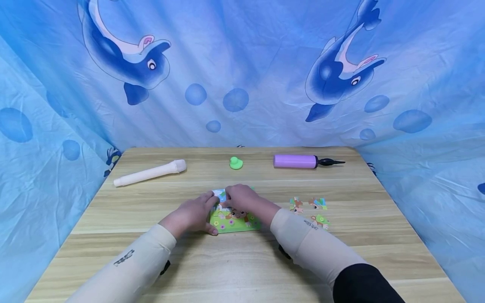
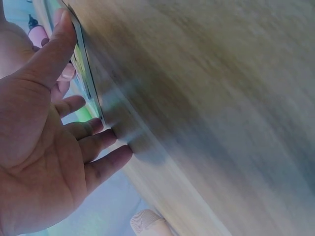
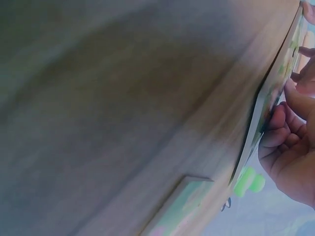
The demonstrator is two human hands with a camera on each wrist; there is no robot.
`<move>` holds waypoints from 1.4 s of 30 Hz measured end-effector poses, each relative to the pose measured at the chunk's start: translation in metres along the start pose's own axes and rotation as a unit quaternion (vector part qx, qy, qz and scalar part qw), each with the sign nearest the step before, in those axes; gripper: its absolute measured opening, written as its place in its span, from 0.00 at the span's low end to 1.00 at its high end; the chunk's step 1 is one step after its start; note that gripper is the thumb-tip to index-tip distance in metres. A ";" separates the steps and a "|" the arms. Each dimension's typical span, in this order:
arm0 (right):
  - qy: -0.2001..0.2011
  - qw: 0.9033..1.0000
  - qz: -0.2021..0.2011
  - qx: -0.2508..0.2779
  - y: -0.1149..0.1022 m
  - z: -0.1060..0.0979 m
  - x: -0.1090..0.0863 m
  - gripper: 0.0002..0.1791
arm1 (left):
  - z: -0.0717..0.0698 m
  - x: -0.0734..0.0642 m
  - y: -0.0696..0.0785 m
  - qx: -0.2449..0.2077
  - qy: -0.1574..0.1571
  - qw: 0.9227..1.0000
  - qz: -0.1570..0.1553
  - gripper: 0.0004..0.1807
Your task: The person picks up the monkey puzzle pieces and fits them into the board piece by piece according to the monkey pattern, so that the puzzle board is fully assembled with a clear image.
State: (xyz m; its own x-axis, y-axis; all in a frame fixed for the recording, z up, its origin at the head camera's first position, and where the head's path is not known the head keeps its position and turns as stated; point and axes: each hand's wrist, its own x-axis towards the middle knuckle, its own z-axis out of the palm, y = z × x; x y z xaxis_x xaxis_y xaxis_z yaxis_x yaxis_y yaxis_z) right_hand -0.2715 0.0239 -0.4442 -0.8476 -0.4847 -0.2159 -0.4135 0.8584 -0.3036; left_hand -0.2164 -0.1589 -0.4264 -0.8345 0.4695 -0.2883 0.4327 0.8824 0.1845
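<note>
A jigsaw puzzle board (image 1: 235, 226) with a cartoon animal and flowers on green lies mid-table. My left hand (image 1: 195, 212) rests along its left edge, thumb at the near corner and fingers toward the far side. In the left wrist view, the left fingers (image 2: 101, 164) are spread and fairly straight, fingertips at the board's edge. My right hand (image 1: 242, 198) is over the board's upper part, its fingers curled and thumb pointing inward. It pinches a puzzle piece (image 1: 223, 205) at the board's upper left, mostly hidden by the fingers.
Loose puzzle pieces (image 1: 317, 203) lie right of the board, partly behind the right forearm. Along the back stand a pale microphone-shaped stick (image 1: 151, 173), a green toy duck (image 1: 236, 163) and a purple hand pump (image 1: 295, 161). A blue dolphin-print curtain (image 1: 242, 63) surrounds the table.
</note>
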 end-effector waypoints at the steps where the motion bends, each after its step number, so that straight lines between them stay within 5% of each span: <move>1: 0.000 1.000 0.000 0.000 0.000 0.000 0.001 0.16 | 0.000 0.000 0.000 0.001 0.002 1.000 0.003 0.59; 12: -0.009 1.000 0.005 0.006 0.000 -0.002 0.005 0.17 | -0.001 -0.002 0.001 0.016 0.004 1.000 0.014 0.46; 25: -0.014 1.000 -0.019 0.018 0.004 -0.003 -0.002 0.16 | 0.001 -0.001 0.000 0.016 -0.005 1.000 0.009 0.50; 35: 0.027 0.997 -0.052 0.050 0.051 -0.038 -0.026 0.11 | 0.003 0.002 -0.001 0.004 -0.011 1.000 -0.007 0.62; 42: -0.015 1.000 -0.013 0.023 0.102 -0.066 -0.056 0.12 | 0.003 0.002 0.000 -0.005 -0.020 1.000 -0.014 0.62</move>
State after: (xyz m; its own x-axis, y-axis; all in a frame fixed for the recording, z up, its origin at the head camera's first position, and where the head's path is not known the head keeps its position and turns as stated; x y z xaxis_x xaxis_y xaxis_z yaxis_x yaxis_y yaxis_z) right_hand -0.2884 0.1502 -0.4015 -0.8265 -0.5117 -0.2345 -0.4190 0.8375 -0.3508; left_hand -0.2170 -0.1578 -0.4294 -0.8316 0.4457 -0.3312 0.4059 0.8950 0.1852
